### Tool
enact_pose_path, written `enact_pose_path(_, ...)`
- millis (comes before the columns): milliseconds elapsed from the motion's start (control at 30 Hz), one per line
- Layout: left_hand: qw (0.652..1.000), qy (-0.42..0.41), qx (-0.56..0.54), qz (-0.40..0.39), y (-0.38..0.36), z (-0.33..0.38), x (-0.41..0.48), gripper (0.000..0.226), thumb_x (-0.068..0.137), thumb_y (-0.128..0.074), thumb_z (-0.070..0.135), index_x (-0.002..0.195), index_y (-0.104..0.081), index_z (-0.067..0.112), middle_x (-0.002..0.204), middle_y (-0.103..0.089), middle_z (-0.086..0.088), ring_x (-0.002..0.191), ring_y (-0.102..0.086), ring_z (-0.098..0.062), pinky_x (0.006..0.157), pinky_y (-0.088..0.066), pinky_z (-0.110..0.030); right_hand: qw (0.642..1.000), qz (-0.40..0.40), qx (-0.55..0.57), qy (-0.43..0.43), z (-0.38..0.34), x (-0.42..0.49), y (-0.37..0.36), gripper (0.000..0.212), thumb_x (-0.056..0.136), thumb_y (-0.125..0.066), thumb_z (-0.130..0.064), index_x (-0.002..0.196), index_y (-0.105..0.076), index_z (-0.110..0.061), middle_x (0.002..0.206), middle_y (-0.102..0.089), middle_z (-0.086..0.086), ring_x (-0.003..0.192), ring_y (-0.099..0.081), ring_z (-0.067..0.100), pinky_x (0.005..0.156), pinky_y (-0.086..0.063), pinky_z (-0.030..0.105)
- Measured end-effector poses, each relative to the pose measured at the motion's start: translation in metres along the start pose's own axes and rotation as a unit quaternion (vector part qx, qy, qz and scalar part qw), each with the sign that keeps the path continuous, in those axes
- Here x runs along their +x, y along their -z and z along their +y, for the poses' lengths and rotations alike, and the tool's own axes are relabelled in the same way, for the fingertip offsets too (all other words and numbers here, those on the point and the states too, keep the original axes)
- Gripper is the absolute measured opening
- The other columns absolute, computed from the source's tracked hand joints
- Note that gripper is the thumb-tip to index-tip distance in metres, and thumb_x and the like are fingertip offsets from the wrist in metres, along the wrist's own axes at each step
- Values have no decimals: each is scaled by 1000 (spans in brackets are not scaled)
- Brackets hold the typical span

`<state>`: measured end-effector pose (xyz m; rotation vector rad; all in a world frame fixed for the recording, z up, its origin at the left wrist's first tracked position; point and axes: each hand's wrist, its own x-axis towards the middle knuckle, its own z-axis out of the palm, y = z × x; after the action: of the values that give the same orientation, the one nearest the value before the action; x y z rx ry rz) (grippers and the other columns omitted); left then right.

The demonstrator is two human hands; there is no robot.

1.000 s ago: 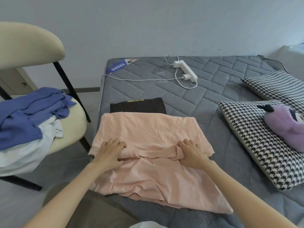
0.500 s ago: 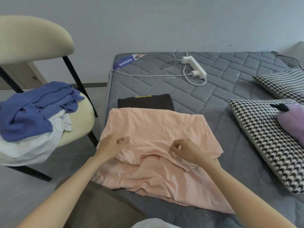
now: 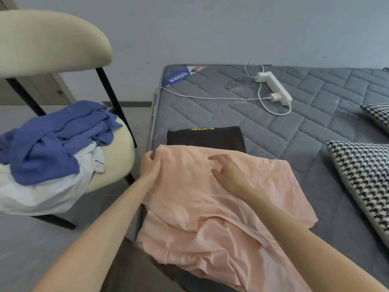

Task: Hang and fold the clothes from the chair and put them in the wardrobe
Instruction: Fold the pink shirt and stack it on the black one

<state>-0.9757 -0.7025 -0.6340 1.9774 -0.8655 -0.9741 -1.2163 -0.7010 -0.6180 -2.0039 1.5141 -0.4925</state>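
Observation:
A peach shirt (image 3: 210, 199) lies spread on the grey mattress (image 3: 294, 131), its near part folded over. My left hand (image 3: 149, 167) pinches the shirt's far left corner at the mattress edge. Over the shirt's upper middle, my right hand (image 3: 227, 171) hovers with its fingers loosely spread, holding nothing. A folded dark shirt (image 3: 206, 137) with yellow lettering lies just beyond the peach one. On the cream chair (image 3: 117, 148) to the left sit a blue garment (image 3: 48, 138) and a white garment (image 3: 37, 197) under it.
A white power strip (image 3: 273, 87) with a charger and cable lies at the back of the mattress. Two houndstooth pillows (image 3: 362, 182) sit on the right. A blue leaflet (image 3: 179, 77) lies on the mattress's far left corner. Grey floor lies between the chair and the bed.
Both hands left the shirt's collar area and moved up to its far part. The left hand took hold of the far left corner. The camera swung left.

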Motion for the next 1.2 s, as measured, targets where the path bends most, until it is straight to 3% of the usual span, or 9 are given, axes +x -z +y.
enact_pose_path(133,998,21,-61,2,-8,6,20,38,97,-47,41,72,-53,13,72,-50,1,82,-48,-22,62,-35,-26,1000,-14,-19,18,-9,31,-5,45,95,-52,-19,140,-45,-22,148,-38,0,114,-55,24,95,-41,29)
enact_pose_path(267,995,33,-97,-11,-8,9,34,28,96,-53,38,89,-61,12,79,-55,6,77,-49,-12,74,-35,-26,998,-49,-26,-9,-19,57,-14,49,99,-47,-22,147,-36,-20,150,-36,3,131,-43,22,104,-37,34)
enact_pose_path(400,989,42,-141,8,-4,12,51,23,93,-58,35,93,-62,12,82,-57,6,82,-50,-13,68,-37,-23,997,-46,-47,-39,-22,74,-26,30,101,-41,-24,126,-52,-13,121,-49,7,105,-55,26,90,-44,39)
enact_pose_path(600,971,124,-192,65,-2,14,66,29,93,-58,33,108,-62,9,105,-59,-7,100,-54,-27,88,-42,-32,998,9,-52,-47,-21,77,-32,22,102,-38,-21,97,-55,-8,99,-52,8,88,-51,25,77,-43,39)
enact_pose_path(700,969,136,-196,71,-7,14,62,22,95,-56,32,88,-60,12,87,-56,-1,91,-50,-23,74,-40,-28,998,23,-38,-50,-20,77,-33,20,100,-40,-16,97,-57,-8,100,-52,7,89,-52,25,76,-42,36)
enact_pose_path(833,986,79,-122,79,-10,22,50,26,97,-51,24,118,-56,8,117,-59,-7,107,-52,-25,86,-38,-27,998,37,38,-41,-12,74,-23,28,94,-44,-3,114,-61,-12,112,-47,-1,90,-48,14,73,-31,19)
enact_pose_path(967,990,-61,70,103,-18,29,32,47,93,-53,20,138,-42,10,142,-42,-10,132,-38,-28,108,-31,-41,994,78,72,-33,6,59,-3,33,92,-46,-1,118,-60,-16,122,-45,-4,83,-54,10,81,-42,22)
enact_pose_path(1067,948,-255,175,68,-43,31,4,54,90,-51,11,142,-39,10,147,-34,-11,137,-30,-29,112,-24,-41,989,113,69,-69,29,43,13,31,93,-46,-2,117,-59,-17,125,-46,-3,85,-54,11,83,-43,24)
enact_pose_path(1200,877,-350,322,-72,-89,28,-37,57,100,-35,22,152,-14,29,161,1,-1,148,7,-25,118,0,-51,975,170,1,-143,69,12,45,28,95,-45,-10,119,-58,-17,124,-50,-2,105,-55,21,88,-40,27)
